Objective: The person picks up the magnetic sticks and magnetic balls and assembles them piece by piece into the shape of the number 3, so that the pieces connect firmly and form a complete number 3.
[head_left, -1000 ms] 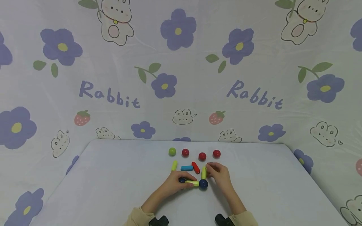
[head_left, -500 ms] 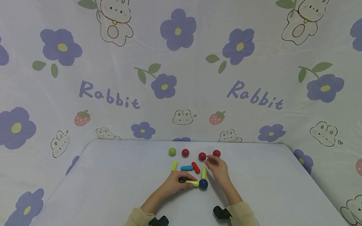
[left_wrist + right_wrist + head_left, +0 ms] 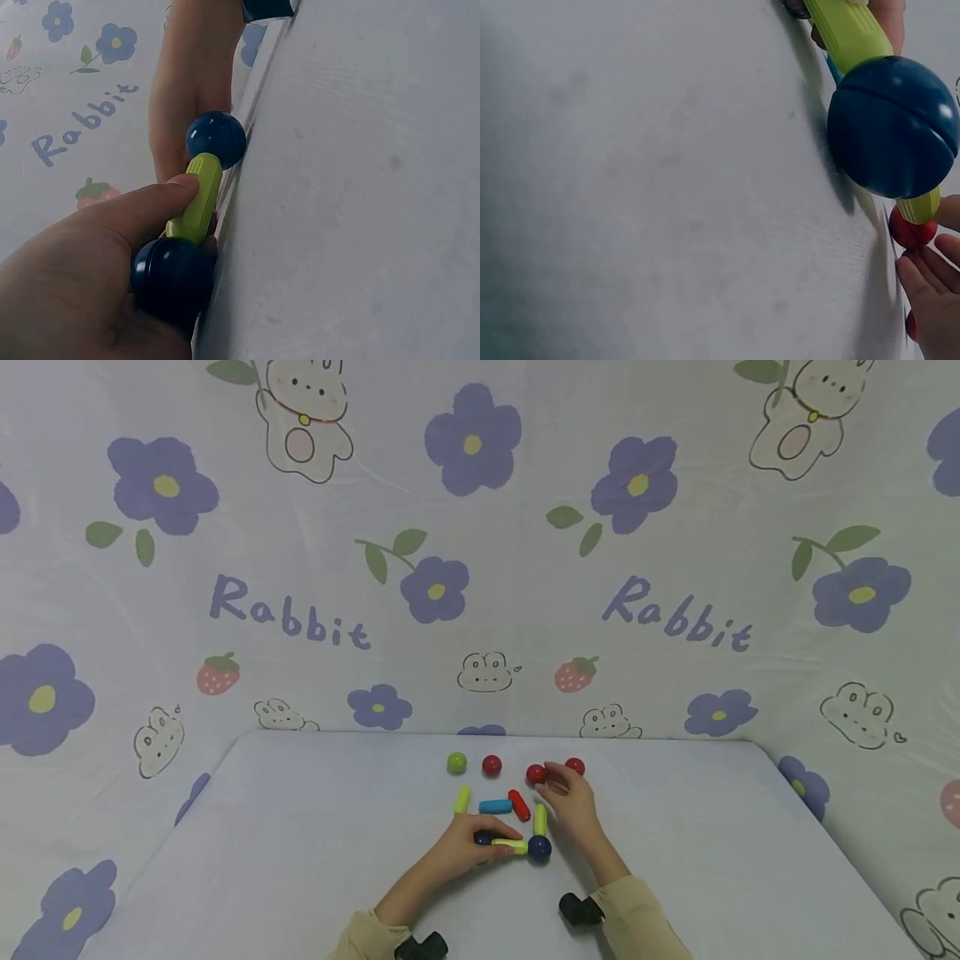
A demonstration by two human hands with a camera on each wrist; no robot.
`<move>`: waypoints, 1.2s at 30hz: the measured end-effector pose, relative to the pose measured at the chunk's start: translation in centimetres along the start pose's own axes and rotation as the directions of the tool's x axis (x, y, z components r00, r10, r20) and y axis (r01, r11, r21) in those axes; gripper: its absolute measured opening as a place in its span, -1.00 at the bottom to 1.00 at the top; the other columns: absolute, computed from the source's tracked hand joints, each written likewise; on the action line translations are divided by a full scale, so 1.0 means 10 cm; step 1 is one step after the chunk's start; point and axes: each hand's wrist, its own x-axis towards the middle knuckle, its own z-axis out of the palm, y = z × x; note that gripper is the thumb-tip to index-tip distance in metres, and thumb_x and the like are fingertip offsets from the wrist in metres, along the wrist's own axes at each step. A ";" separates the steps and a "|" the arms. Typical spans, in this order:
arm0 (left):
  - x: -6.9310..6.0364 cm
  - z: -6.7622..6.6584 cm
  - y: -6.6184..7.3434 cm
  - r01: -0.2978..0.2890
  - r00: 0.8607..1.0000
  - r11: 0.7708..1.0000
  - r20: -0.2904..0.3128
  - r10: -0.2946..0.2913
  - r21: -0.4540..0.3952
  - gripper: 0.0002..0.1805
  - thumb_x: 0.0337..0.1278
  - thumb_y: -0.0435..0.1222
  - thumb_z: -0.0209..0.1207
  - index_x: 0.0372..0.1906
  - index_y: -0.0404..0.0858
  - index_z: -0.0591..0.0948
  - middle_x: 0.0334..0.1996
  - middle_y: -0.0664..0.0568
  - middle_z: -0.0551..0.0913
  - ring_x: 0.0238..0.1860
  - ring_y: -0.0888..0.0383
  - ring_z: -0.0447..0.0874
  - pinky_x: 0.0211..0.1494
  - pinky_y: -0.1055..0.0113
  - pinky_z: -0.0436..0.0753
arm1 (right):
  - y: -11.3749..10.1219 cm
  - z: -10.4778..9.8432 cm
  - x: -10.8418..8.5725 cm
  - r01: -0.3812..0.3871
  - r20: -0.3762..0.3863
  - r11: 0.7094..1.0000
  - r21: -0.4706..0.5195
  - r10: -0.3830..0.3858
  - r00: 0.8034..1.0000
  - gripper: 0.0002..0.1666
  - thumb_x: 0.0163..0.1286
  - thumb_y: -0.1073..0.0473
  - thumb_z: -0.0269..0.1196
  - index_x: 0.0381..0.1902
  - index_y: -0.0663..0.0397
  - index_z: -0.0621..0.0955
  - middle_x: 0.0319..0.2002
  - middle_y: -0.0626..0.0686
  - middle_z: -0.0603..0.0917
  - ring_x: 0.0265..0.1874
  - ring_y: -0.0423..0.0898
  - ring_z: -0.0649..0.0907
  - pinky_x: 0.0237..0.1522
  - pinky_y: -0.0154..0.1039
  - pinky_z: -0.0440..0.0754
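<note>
Apparently joined: front blue ball point(image 3: 539, 848), outer yellow stick point(image 3: 540, 820) beyond it, crosswise yellow stick point(image 3: 196, 201) and second blue ball point(image 3: 174, 277) left of it. Left hand point(image 3: 462, 845) clamped on the crosswise one; right hand point(image 3: 572, 800) at a red ball point(image 3: 534, 774) beyond the front blue ball, grip closure I cannot tell. Loose beyond: two more red balls point(image 3: 491, 766), green ball point(image 3: 457, 762), blue stick point(image 3: 495, 807), red stick point(image 3: 519, 805). Third yellow stick point(image 3: 462, 799): near end hidden.

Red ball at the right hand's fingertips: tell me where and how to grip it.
I'd pinch the red ball across its widest part, thumb on the near side, fingers on the far side, coming from the right and slightly above. It is round with no handle, so opposed contact should stop it rolling. The right hand is on that side; a yellow-green stick lies nearer the person.
</note>
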 end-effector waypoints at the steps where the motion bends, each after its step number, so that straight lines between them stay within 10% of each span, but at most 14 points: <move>1: -0.02 -0.01 0.05 0.004 1.000 1.000 0.000 -0.004 -0.003 -0.74 0.14 -0.26 0.31 -0.03 -0.06 0.72 -0.09 0.15 0.77 0.04 0.26 0.61 0.26 0.25 0.47 | -0.01 0.00 0.01 -0.002 0.003 1.000 -0.002 0.002 1.000 -0.42 0.31 0.27 0.30 0.28 0.22 0.46 0.26 0.25 0.53 0.27 0.16 0.53 0.23 -0.04 0.53; 6: -0.09 -0.05 0.26 0.007 1.000 1.000 0.004 -0.007 -0.017 -0.73 0.15 -0.30 0.30 -0.03 -0.16 0.72 -0.09 0.09 0.77 -0.02 0.28 0.59 0.16 0.35 0.48 | -0.03 0.03 0.05 -0.012 0.013 0.999 -0.038 0.013 1.000 -0.38 0.30 0.29 0.30 0.31 0.20 0.44 0.30 0.24 0.50 0.32 0.16 0.49 0.26 -0.05 0.50; 36: 0.02 0.03 -0.04 0.006 1.000 1.000 -0.008 -0.006 0.023 -0.74 0.15 -0.28 0.30 -0.03 -0.05 0.72 -0.09 0.16 0.77 0.05 0.26 0.61 0.31 0.19 0.45 | 0.00 0.03 0.09 0.059 -0.039 0.998 -0.038 -0.061 0.997 -0.54 0.26 0.35 0.31 0.14 0.25 0.58 0.12 0.27 0.64 0.17 0.18 0.61 0.17 -0.04 0.58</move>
